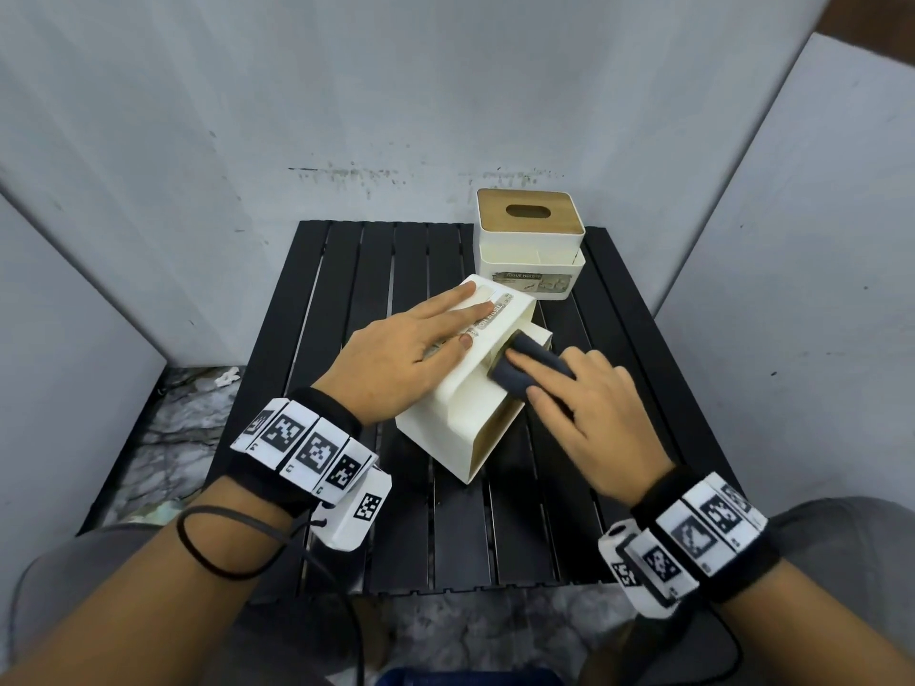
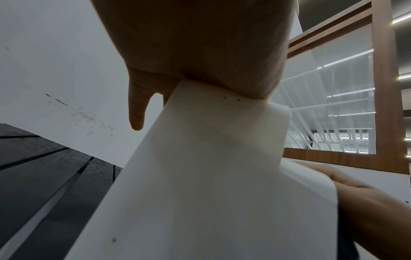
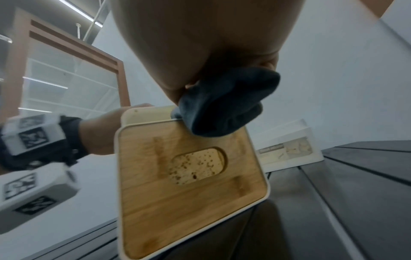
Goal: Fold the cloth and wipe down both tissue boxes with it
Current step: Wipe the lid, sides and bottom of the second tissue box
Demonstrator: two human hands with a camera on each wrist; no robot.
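Right-wrist view only: tipped box point(image 3: 191, 202) bamboo lid, cloth point(image 3: 224, 103) touching

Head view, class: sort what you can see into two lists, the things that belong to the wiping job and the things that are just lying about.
Belong to the job:
- folded dark cloth, held by the right hand
- tipped tissue box, steadied by the flat left hand
- upright tissue box at the back

Just lying about:
- black slatted table
- white scrap on the floor

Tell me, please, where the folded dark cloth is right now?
In the head view, the cloth lies under the right hand, pressed against the tipped tissue box at mid-table.
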